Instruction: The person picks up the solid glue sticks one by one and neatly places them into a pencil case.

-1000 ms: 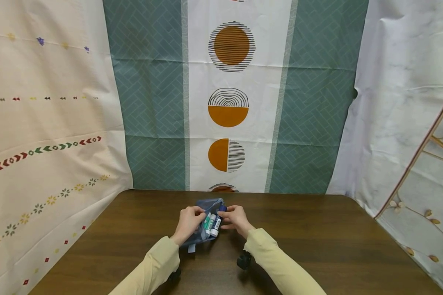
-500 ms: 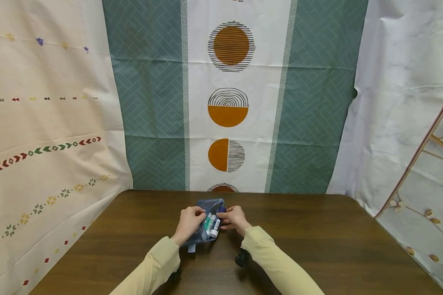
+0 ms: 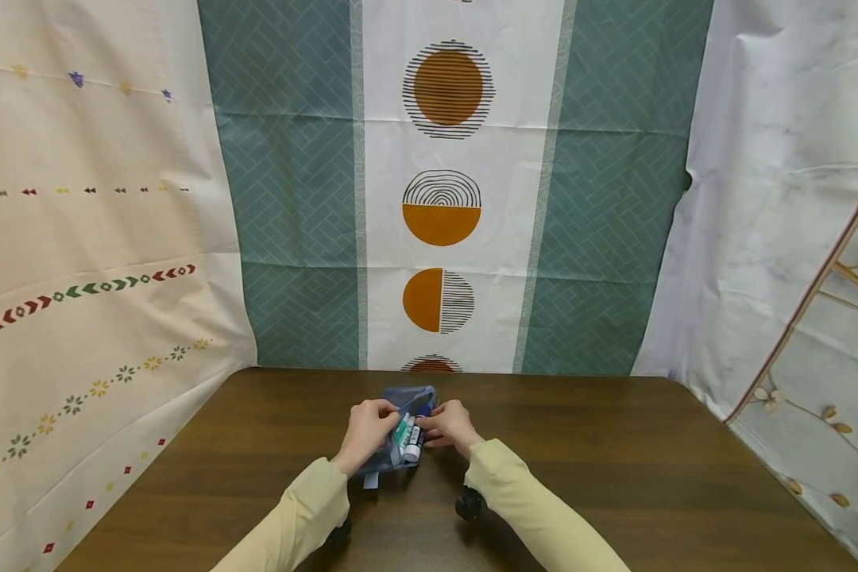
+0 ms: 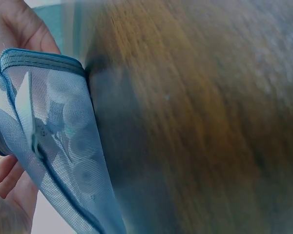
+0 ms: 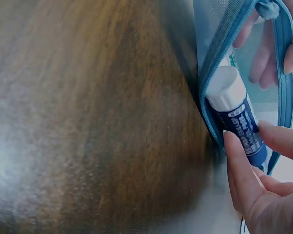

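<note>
A blue mesh zip pouch (image 3: 403,394) lies on the table, its mouth toward the right. My left hand (image 3: 365,433) grips the pouch's edge from the left side; in the left wrist view the mesh wall (image 4: 80,131) hides part of that hand. With thumb and fingers, my right hand (image 3: 452,427) pinches a navy glue stick (image 5: 240,126) by its blue end, the white end lying inside the pouch mouth. Beside it in the pouch rests a green-and-white stick (image 3: 403,429). Round ends of sticks show faintly through the mesh.
The brown wooden table (image 3: 579,453) spreads around both hands. A white tag (image 3: 371,481) sticks out from the pouch's near side. Patterned cloths hang behind the table (image 3: 457,206) and along both sides.
My right hand has shifted slightly left with the glue stick, which now sits further into the pouch against the other stick. The left hand has stayed still on the pouch.
</note>
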`<action>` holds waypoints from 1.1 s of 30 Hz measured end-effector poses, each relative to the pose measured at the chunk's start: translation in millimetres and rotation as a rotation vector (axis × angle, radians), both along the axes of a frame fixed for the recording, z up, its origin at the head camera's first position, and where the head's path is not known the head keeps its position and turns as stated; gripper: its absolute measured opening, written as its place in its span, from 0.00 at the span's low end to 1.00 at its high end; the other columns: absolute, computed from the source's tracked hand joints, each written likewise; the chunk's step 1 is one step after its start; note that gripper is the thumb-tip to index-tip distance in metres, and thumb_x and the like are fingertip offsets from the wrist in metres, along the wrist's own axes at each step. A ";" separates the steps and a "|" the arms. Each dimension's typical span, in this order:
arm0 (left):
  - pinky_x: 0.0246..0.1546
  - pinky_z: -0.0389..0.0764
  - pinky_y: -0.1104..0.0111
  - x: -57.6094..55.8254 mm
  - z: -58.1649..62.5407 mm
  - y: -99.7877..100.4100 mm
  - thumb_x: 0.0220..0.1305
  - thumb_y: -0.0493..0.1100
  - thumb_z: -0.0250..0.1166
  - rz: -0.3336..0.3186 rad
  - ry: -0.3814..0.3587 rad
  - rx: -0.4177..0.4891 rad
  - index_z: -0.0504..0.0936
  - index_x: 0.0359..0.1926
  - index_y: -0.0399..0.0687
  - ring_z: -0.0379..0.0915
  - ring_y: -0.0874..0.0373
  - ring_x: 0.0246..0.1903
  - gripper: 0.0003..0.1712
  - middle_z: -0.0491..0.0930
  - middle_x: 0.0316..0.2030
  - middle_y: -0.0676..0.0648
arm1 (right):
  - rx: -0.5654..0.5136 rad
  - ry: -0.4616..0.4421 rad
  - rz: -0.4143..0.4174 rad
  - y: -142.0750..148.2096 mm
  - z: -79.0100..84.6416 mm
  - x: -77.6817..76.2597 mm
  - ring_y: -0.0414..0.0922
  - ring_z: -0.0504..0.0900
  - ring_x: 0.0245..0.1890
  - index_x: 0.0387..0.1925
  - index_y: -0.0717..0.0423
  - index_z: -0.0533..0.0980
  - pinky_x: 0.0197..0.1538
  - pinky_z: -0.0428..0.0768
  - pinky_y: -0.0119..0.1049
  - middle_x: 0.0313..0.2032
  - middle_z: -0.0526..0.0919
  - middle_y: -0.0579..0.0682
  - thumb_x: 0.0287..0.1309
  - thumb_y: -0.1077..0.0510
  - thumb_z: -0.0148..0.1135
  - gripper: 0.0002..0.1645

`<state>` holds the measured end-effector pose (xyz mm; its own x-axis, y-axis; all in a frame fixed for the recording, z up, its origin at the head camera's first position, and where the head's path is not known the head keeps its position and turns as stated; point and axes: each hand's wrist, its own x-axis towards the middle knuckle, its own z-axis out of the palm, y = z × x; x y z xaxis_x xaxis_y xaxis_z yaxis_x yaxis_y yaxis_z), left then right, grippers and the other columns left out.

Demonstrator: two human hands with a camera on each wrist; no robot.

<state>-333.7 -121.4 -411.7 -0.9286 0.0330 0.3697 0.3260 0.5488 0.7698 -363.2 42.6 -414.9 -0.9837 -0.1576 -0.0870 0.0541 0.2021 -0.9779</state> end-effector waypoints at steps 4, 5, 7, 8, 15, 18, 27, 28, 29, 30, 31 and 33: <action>0.12 0.72 0.67 0.1 0.2 0.6 0.56 0.36 0.59 0.003 0.000 -0.003 0.82 0.31 0.37 0.67 0.59 0.12 0.07 0.76 0.22 0.49 | 0.013 0.003 0.030 0.7 -0.2 3.5 0.53 0.81 0.26 0.34 0.73 0.71 0.29 0.78 0.44 0.25 0.77 0.58 0.47 0.68 0.65 0.14; 0.12 0.72 0.67 0.2 0.3 0.8 0.56 0.35 0.59 0.002 -0.001 -0.003 0.82 0.31 0.37 0.67 0.59 0.12 0.07 0.76 0.22 0.49 | 0.015 0.004 0.037 0.7 -0.3 4.2 0.53 0.81 0.26 0.33 0.72 0.71 0.29 0.78 0.43 0.25 0.77 0.58 0.47 0.69 0.65 0.12; 0.12 0.71 0.67 0.1 0.6 0.9 0.56 0.35 0.59 0.000 0.002 -0.004 0.82 0.31 0.37 0.67 0.60 0.11 0.06 0.76 0.21 0.49 | 0.016 0.005 0.047 -0.1 -0.3 5.3 0.54 0.81 0.27 0.31 0.71 0.72 0.29 0.78 0.43 0.25 0.78 0.58 0.46 0.69 0.65 0.11; 0.12 0.71 0.67 0.1 0.8 1.0 0.56 0.35 0.59 -0.001 0.007 -0.006 0.82 0.30 0.37 0.66 0.60 0.11 0.06 0.76 0.21 0.49 | 0.016 0.005 0.048 -0.8 -0.5 5.4 0.55 0.81 0.28 0.31 0.71 0.72 0.29 0.78 0.43 0.25 0.78 0.58 0.46 0.69 0.65 0.11; 0.11 0.71 0.67 -0.2 2.9 1.0 0.56 0.35 0.59 -0.005 0.022 -0.021 0.82 0.30 0.38 0.65 0.60 0.08 0.06 0.76 0.20 0.50 | -0.008 0.001 0.070 -5.7 -0.1 6.6 0.53 0.81 0.25 0.39 0.77 0.70 0.28 0.78 0.42 0.24 0.78 0.59 0.45 0.73 0.64 0.18; 0.11 0.71 0.67 -0.5 3.1 1.1 0.56 0.35 0.59 -0.009 0.021 -0.024 0.82 0.30 0.37 0.65 0.60 0.08 0.07 0.76 0.21 0.50 | -0.019 -0.001 0.080 -7.1 -0.8 6.1 0.52 0.81 0.24 0.41 0.77 0.69 0.28 0.78 0.41 0.24 0.79 0.60 0.45 0.74 0.63 0.19; 0.12 0.72 0.67 -0.6 2.4 2.1 0.56 0.35 0.59 -0.017 -0.002 -0.026 0.82 0.33 0.35 0.67 0.59 0.10 0.08 0.77 0.23 0.49 | -0.031 0.004 0.092 -6.4 -1.4 6.3 0.53 0.81 0.26 0.44 0.78 0.69 0.28 0.78 0.42 0.24 0.78 0.60 0.43 0.77 0.62 0.22; 0.12 0.71 0.67 -0.6 2.3 2.4 0.55 0.35 0.59 -0.015 -0.002 -0.031 0.82 0.33 0.35 0.67 0.59 0.10 0.08 0.77 0.23 0.49 | -0.032 0.000 0.092 -5.9 -0.8 6.9 0.53 0.81 0.26 0.44 0.78 0.69 0.28 0.78 0.42 0.24 0.78 0.60 0.43 0.77 0.62 0.22; 0.12 0.71 0.67 -0.4 2.4 2.9 0.55 0.35 0.59 -0.013 -0.004 -0.033 0.82 0.33 0.35 0.67 0.59 0.09 0.07 0.77 0.22 0.49 | -0.029 0.000 0.093 -5.2 -0.6 7.3 0.53 0.81 0.26 0.45 0.77 0.70 0.28 0.78 0.41 0.24 0.78 0.60 0.43 0.77 0.62 0.22; 0.12 0.71 0.67 -0.3 2.4 3.3 0.54 0.35 0.59 -0.011 -0.006 -0.037 0.82 0.32 0.35 0.66 0.60 0.09 0.07 0.77 0.22 0.49 | -0.030 -0.004 0.093 -4.4 -0.2 7.7 0.52 0.81 0.26 0.45 0.77 0.70 0.28 0.78 0.41 0.25 0.78 0.61 0.44 0.77 0.62 0.22; 0.12 0.70 0.67 -0.2 2.6 3.8 0.54 0.35 0.59 -0.011 -0.007 -0.040 0.82 0.32 0.36 0.66 0.60 0.09 0.07 0.77 0.21 0.50 | -0.028 -0.002 0.092 -3.4 -0.3 7.7 0.52 0.81 0.25 0.45 0.77 0.70 0.27 0.78 0.40 0.25 0.77 0.61 0.44 0.77 0.61 0.22; 0.11 0.70 0.67 0.0 2.8 4.8 0.52 0.35 0.60 -0.014 -0.006 -0.044 0.82 0.31 0.36 0.66 0.60 0.09 0.07 0.77 0.21 0.50 | -0.029 -0.001 0.083 -0.6 -0.6 7.1 0.52 0.81 0.25 0.44 0.78 0.71 0.27 0.78 0.39 0.26 0.77 0.62 0.44 0.78 0.60 0.21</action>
<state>-333.7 -116.5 -408.8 -0.9300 0.0620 0.3623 0.3294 0.5778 0.7467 -356.0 42.1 -415.5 -0.9671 -0.2408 -0.0824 0.0396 0.1777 -0.9833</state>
